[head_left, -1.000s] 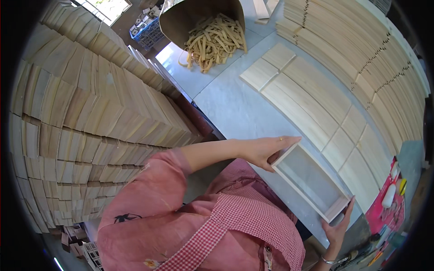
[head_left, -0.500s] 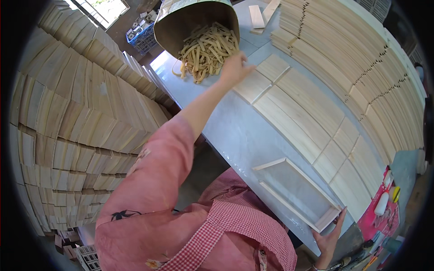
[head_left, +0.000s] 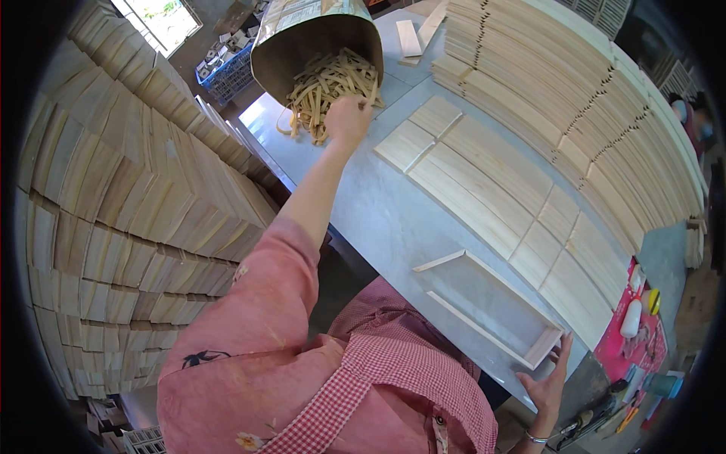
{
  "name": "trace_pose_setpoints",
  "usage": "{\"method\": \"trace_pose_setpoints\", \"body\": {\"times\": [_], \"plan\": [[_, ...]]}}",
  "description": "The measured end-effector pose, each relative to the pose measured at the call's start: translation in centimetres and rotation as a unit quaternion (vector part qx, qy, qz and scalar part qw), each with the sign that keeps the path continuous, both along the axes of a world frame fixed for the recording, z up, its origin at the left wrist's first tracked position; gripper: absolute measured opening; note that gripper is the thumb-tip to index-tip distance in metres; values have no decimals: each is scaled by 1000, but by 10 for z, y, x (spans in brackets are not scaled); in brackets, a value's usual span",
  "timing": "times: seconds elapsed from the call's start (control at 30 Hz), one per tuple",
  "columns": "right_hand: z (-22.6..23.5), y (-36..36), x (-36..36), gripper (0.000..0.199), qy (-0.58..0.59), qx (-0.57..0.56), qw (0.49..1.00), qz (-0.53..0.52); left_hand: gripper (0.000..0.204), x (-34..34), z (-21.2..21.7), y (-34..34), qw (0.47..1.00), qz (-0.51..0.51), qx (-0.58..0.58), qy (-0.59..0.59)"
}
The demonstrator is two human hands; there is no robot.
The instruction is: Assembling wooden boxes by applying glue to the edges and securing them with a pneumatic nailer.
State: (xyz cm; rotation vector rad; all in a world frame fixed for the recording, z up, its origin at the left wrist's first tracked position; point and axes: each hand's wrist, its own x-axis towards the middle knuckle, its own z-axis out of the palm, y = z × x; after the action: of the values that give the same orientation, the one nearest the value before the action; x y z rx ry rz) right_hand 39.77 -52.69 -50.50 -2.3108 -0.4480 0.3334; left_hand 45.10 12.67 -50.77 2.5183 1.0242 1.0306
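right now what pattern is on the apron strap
Red-and-white check on the apron strap, best seen in the head view.

Wooden frame: pale, thin strips, long and narrow, lay level, set slantwise. Its right end strip sat right at the right hand's fingers, which touched the outer corner; both long sides met that strip and ran away from the fingers. Left end strip, well apart from those fingers, joined the far long side but angled outward, leaving a gap to the near long side, so that corner stood open.

Tan bands: flat, looped, loose tangled heap, bulk beyond the left hand's curled fingers, some spilling out to their left. Couldn't tell if any band was pinched.
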Motion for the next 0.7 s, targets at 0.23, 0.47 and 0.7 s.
{"method": "trace_pose_setpoints", "body": {"times": [0.23, 0.47, 0.7], "plan": [[41, 6, -27, 97, -98, 75, 990, -75, 8, -66, 92, -81, 932, -202, 127, -272], [73, 148, -35, 71, -198, 227, 947, 110, 14, -116, 119, -247, 707, -585, -395, 46], [59, 149, -47, 33, -96, 299, 941, 126, 7, -118, 118, -277, 550, -595, -537, 235]]}}
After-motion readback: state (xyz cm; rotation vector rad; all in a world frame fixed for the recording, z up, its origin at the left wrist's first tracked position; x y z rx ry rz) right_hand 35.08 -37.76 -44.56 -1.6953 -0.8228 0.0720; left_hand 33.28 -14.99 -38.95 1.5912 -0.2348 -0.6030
